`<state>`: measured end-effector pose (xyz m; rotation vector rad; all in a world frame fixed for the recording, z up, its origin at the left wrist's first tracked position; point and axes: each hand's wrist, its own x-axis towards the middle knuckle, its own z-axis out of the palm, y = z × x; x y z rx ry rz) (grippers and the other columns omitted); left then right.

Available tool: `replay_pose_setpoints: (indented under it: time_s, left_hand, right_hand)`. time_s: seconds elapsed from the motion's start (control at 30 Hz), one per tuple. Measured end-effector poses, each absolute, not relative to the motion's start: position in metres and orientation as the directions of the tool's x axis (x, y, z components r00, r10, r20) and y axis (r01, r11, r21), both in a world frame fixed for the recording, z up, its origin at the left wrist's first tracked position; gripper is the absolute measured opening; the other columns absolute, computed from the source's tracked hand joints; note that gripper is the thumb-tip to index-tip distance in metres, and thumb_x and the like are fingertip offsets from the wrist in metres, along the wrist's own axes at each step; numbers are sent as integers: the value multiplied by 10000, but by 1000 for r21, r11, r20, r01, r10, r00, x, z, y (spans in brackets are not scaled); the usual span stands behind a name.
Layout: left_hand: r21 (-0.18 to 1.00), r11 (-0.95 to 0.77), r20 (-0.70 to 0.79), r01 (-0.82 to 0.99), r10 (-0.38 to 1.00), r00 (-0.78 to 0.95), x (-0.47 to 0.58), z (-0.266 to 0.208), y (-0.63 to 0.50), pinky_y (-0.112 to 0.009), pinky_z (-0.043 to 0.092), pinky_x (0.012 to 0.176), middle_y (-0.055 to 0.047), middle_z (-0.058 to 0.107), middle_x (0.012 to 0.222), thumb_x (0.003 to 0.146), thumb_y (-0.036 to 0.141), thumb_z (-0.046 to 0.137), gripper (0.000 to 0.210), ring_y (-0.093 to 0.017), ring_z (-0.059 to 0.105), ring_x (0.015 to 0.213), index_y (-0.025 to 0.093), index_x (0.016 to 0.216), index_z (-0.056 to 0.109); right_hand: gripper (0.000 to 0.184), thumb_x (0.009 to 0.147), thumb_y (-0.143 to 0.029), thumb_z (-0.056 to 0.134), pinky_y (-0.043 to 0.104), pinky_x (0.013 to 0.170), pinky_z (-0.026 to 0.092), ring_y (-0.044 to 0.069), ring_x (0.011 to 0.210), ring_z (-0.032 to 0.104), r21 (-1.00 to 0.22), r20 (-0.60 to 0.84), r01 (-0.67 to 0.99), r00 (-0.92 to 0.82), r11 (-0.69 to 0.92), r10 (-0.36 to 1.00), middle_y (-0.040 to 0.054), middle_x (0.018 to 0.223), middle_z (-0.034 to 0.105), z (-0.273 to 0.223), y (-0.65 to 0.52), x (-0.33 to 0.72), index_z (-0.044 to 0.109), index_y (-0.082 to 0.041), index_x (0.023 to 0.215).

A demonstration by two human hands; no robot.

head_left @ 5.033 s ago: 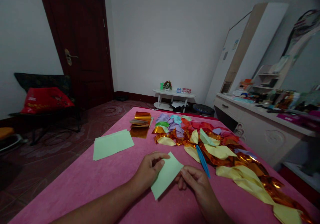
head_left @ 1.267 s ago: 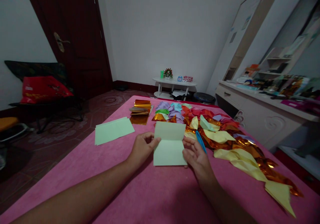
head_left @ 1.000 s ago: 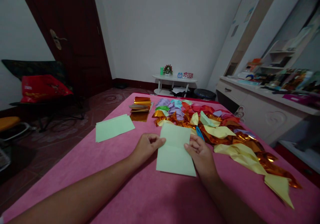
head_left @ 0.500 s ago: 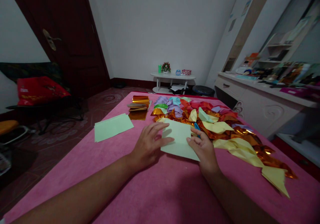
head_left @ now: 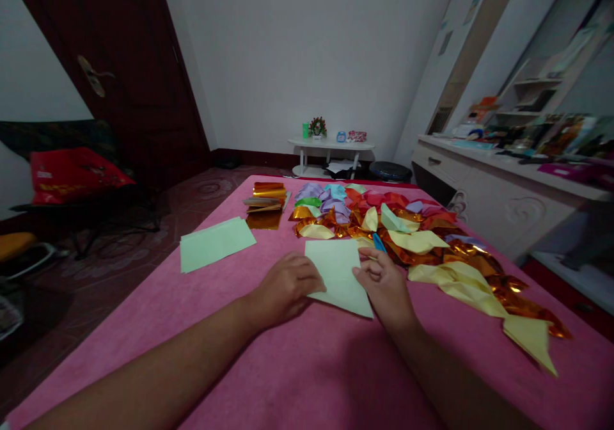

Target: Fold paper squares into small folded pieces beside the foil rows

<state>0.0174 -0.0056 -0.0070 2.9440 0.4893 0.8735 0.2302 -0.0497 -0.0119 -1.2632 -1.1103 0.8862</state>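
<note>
A pale green sheet of paper (head_left: 336, 267) lies between my hands, low over the cloth, with a faint crease across it. My left hand (head_left: 288, 286) is closed at its left edge, fingers bent together over the paper. My right hand (head_left: 386, 286) pinches the right edge between thumb and curled fingers. Just behind the right fingers shows a blue object (head_left: 378, 243), partly hidden; I cannot tell its kind. To the left lies a stack of pale green paper (head_left: 218, 244), with a pile of shiny gold foil sheets (head_left: 266, 205) behind it.
A pink cloth (head_left: 268, 366) covers the table. Folded paper and foil pieces (head_left: 417, 241) in yellow, gold, red and purple spread over the right and back. Beyond stand a small white table (head_left: 330, 143), a dresser (head_left: 499, 187) and a chair with a red bag (head_left: 79, 174).
My left fingers, spread over the sheet before, have closed on its left edge. The sheet has shifted slightly left and towards me, and my right fingers have curled further in.
</note>
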Motion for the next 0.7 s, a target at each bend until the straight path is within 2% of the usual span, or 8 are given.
replay_pose_setpoints:
  time_s: [0.1, 0.2, 0.27, 0.33, 0.4, 0.5, 0.6, 0.7]
  left_hand:
    - [7, -961, 404, 275, 254, 879, 19, -4, -11, -302, 438, 783, -78, 664, 897, 868, 180, 503, 158, -174, 589, 870, 178, 930, 648]
    - [-80, -964, 338, 254, 214, 916, 20, 2, -18, -284, 462, 748, -94, 649, 880, 891, 200, 484, 156, -173, 586, 833, 157, 878, 634]
    - [-100, -966, 312, 239, 198, 929, 20, 4, -24, -291, 477, 742, -106, 647, 895, 890, 214, 488, 156, -180, 588, 826, 145, 864, 625]
    - [-75, -968, 306, 238, 205, 930, 17, 3, -29, -305, 491, 754, -117, 652, 939, 884, 224, 494, 153, -192, 596, 856, 140, 873, 621]
    - [1, -965, 320, 262, 248, 914, 13, 0, -34, -316, 500, 782, -118, 658, 997, 873, 212, 496, 147, -199, 605, 900, 142, 900, 623]
    - [180, -928, 349, 326, 370, 861, 5, -8, -40, -313, 509, 807, -96, 667, 1067, 841, 154, 506, 163, -194, 616, 942, 152, 944, 633]
    - [380, -840, 362, 387, 520, 774, -1, -12, -45, -308, 514, 813, -72, 683, 1077, 825, 141, 526, 182, -189, 633, 942, 168, 948, 658]
    - [528, -740, 329, 417, 631, 703, -1, -11, -46, -306, 514, 812, -62, 705, 1030, 861, 205, 530, 167, -179, 651, 914, 190, 899, 692]
  right_hand:
    - [297, 688, -213, 654, 276, 601, 466, 172, 665, 620, -962, 212, 218, 217, 164, 953, 14, 737, 655, -17, -47, 228, 548, -185, 965]
    - [300, 704, -194, 628, 290, 640, 483, 176, 706, 624, -943, 242, 276, 191, 184, 951, 23, 780, 655, -23, -43, 230, 545, -187, 992]
    - [340, 701, -183, 625, 309, 682, 492, 179, 747, 612, -914, 300, 343, 212, 217, 930, 34, 835, 640, -26, -42, 232, 536, -186, 1029]
    - [388, 672, -164, 643, 328, 713, 489, 188, 795, 585, -841, 391, 483, 234, 243, 890, 50, 921, 615, -26, -43, 234, 545, -191, 1046]
    - [359, 657, -134, 637, 337, 710, 480, 197, 815, 561, -746, 453, 614, 184, 258, 872, 54, 963, 590, -23, -45, 234, 582, -205, 1005]
    - [237, 682, -56, 530, 326, 722, 465, 198, 839, 564, -677, 491, 634, 9, 375, 871, 42, 905, 593, -18, -51, 230, 628, -220, 822]
    - [329, 631, 15, 405, 308, 724, 456, 183, 796, 589, -707, 460, 539, -142, 458, 877, 28, 800, 619, -15, -57, 227, 634, -211, 698]
    - [440, 543, 25, 367, 289, 706, 465, 181, 776, 611, -795, 317, 448, -267, 408, 910, 20, 804, 663, -8, -65, 229, 670, -211, 758]
